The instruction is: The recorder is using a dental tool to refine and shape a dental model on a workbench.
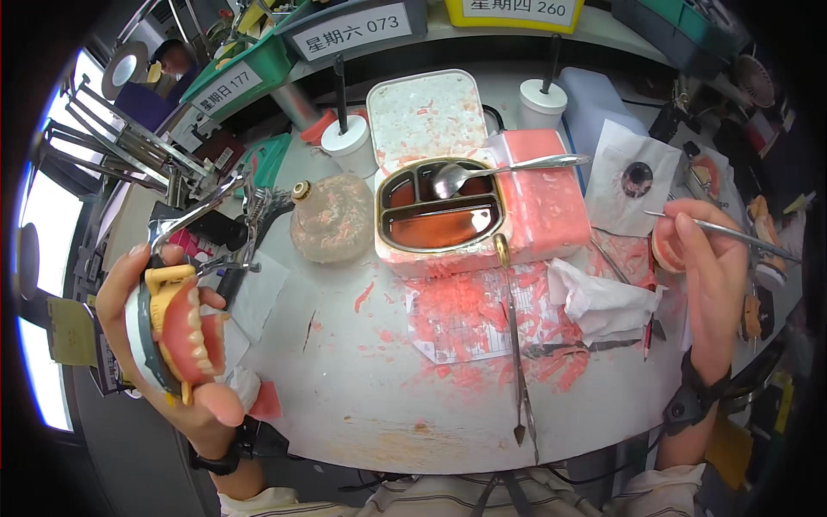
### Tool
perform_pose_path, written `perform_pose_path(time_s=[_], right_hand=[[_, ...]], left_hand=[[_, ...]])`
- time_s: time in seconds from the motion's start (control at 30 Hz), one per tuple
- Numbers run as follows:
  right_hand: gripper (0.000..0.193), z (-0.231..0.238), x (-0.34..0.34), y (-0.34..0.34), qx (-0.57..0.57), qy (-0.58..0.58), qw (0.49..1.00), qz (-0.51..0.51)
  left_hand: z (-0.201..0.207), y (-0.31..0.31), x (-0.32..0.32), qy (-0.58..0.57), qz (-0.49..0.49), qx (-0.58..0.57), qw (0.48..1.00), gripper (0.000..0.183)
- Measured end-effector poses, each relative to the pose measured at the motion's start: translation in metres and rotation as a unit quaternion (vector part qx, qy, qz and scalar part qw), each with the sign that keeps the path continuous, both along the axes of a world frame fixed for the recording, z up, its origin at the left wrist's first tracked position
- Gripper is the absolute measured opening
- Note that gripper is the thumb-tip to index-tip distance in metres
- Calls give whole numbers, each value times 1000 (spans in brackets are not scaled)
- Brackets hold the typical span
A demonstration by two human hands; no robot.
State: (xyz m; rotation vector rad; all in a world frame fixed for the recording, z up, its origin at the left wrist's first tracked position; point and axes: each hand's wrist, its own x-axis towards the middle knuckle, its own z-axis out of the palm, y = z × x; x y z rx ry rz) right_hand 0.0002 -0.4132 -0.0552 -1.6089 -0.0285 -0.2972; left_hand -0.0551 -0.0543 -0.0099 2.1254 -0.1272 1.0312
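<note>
Labels (351,31), white with bold dark print, on the fronts of green, grey and yellow bins (419,30) beyond the worktop (345,379). Denture model (185,332) with yellow plaster, glossy pink gum and ridged cream teeth, raised at the left, gripped in the curled fingers of the left hand (181,418). Slim, smooth metal tool (749,242) pinched in the fingers of the right hand (711,271). Centrally, compartmented metal tray (439,205) of reddish-brown liquid (431,227), shiny spoon (508,168) across it; left of that, rough, rounded vessel (332,224). Flaky pink shavings (457,302) over printed paper (472,347), crumpled white tissue (603,297) alongside.
</note>
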Motion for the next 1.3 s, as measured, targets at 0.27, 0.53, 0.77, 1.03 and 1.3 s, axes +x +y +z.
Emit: perform_pose_path(time_s=[0.27, 0.53, 0.77, 1.03, 1.3], right_hand=[[13, -37, 60, -41, -263, -129, 955, -52], [8, -35, 58, -25, -351, -161, 916, -104], [13, 10, 2, 34, -145, -162, 976, -11], [15, 19, -63, 89, 55, -105, 933, 339], [21, 19, -64, 87, 28, -1, 945, 326]], left_hand=[[-29, -24, -27, 57, -293, -469, 831, 97], [-48, -69, -23, 81, -367, -532, 759, 104], [-60, -80, -28, 48, -257, -158, 952, 114], [-65, -90, -31, 46, -200, -78, 976, 107], [-66, -94, -28, 7, -214, -123, 969, 90]])
